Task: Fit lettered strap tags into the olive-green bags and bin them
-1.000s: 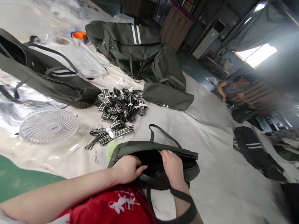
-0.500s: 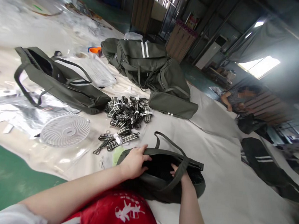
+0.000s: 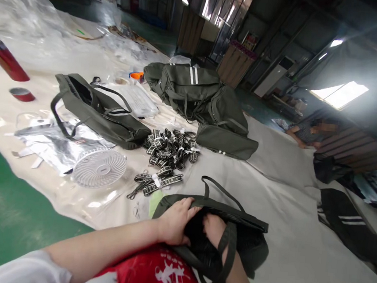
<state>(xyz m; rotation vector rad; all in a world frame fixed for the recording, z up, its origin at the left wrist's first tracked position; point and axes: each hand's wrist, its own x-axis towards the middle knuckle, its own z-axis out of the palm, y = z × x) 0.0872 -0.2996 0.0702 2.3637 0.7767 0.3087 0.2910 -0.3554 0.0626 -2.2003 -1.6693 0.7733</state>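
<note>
My right hand [image 3: 213, 228] was sunk in the bag [image 3: 248, 240], its fingers hidden, so I could not tell how far they were open; one handle lay across that wrist. My left hand [image 3: 176, 218] was curled over the bag's near rim, gripping it. The bag sat at the sheet's [image 3: 288, 178] near edge. Beyond lay one fan [image 3: 98, 174], one heap of straps [image 3: 171, 146], and two larger bags.

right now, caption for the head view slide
Both hands hold open a green bag beside a pile of straps.
</note>
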